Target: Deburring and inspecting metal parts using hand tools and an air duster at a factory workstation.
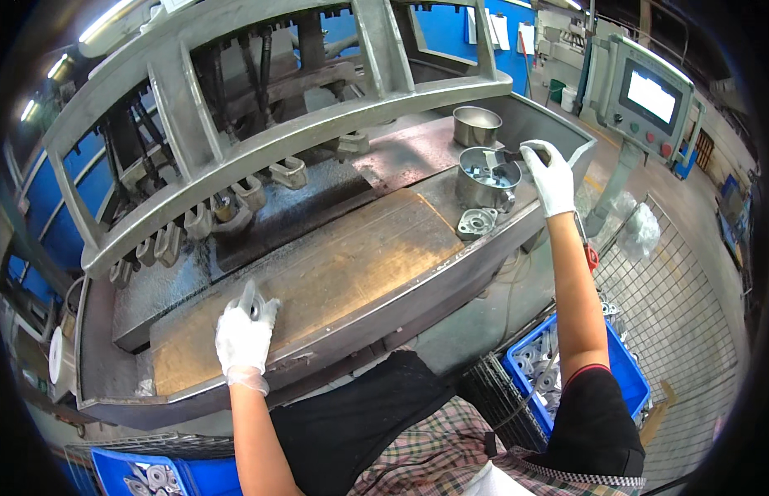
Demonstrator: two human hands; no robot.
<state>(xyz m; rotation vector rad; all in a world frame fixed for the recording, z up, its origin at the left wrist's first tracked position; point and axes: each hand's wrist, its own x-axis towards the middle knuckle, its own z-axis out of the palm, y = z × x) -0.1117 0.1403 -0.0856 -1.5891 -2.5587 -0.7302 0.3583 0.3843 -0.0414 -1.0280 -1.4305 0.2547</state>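
No words or numbers can be read. A faint row of lettering runs along the strip above the screen (651, 93) on the grey control panel (645, 124), too small to make out. The screen glows plain white, its content lost to glare. The pale paper sheets (500, 31) on the blue wall (514, 21) are too distant to read.

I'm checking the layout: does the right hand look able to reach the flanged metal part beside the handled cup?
Likely yes: the flanged metal part lies uncovered near the right hand, with the handled cup standing behind it.
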